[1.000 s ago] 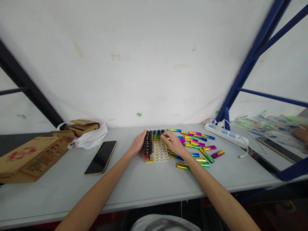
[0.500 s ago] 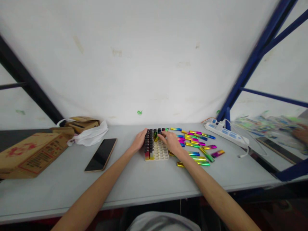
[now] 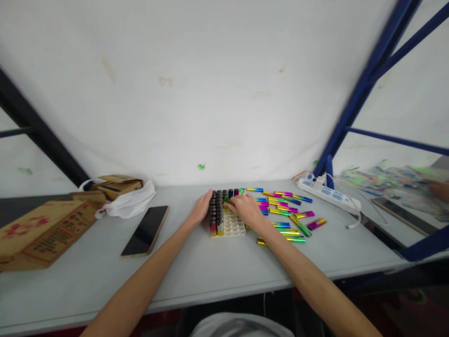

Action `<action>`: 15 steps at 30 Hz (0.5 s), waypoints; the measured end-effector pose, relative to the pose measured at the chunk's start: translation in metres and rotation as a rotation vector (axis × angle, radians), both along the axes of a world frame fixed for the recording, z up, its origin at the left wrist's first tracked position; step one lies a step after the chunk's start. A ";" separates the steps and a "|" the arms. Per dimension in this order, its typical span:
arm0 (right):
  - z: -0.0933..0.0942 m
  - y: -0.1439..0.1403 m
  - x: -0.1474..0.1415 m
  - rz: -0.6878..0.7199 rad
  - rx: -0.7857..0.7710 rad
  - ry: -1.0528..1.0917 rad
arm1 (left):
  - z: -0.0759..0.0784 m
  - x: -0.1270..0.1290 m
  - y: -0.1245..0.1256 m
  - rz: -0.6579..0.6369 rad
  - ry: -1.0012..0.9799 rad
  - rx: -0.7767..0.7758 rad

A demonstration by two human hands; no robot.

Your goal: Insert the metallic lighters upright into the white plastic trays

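Note:
A white tray (image 3: 234, 228) with round holes sits on the table in front of me. Black-topped lighters (image 3: 216, 210) stand upright in its left rows and along its far edge, with red and yellow bodies showing at the near end. My left hand (image 3: 201, 208) is curled against the tray's left side, steadying the outer row. Over the tray's middle, my right hand (image 3: 243, 206) is closed in a pinch on a yellowish lighter, mostly hidden by the fingers. To its right lie several shiny metallic pieces (image 3: 280, 210) in gold, pink, blue and green, loose on the table.
A phone (image 3: 145, 230) lies left of the tray. Further left are a cardboard box (image 3: 49, 234), a smaller carton and a white plastic bag (image 3: 131, 201). A power strip (image 3: 326, 192) with cables is at the right, beside the blue frame (image 3: 351, 117). Another person's hand (image 3: 440, 189) appears far right.
My right hand has shifted slightly left and nearer over the tray, its fingers now lower among the holes. My left hand keeps its place at the tray's side. The view has tilted a little.

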State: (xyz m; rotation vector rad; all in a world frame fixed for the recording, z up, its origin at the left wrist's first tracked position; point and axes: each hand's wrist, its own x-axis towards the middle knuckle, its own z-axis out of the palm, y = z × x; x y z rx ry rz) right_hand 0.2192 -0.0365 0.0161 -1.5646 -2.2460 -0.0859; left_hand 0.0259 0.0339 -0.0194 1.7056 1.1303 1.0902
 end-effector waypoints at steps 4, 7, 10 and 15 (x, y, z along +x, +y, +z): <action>0.003 0.002 0.034 -0.043 0.012 0.242 | 0.000 0.000 0.000 -0.021 -0.001 0.007; 0.007 0.013 0.068 -0.134 0.041 0.292 | 0.000 0.000 -0.001 -0.020 -0.003 0.011; 0.010 0.033 0.088 -0.103 0.045 0.184 | 0.001 -0.001 -0.002 -0.022 -0.009 -0.008; 0.004 0.075 0.086 0.100 -0.074 -0.127 | -0.001 -0.002 0.000 -0.041 -0.005 0.002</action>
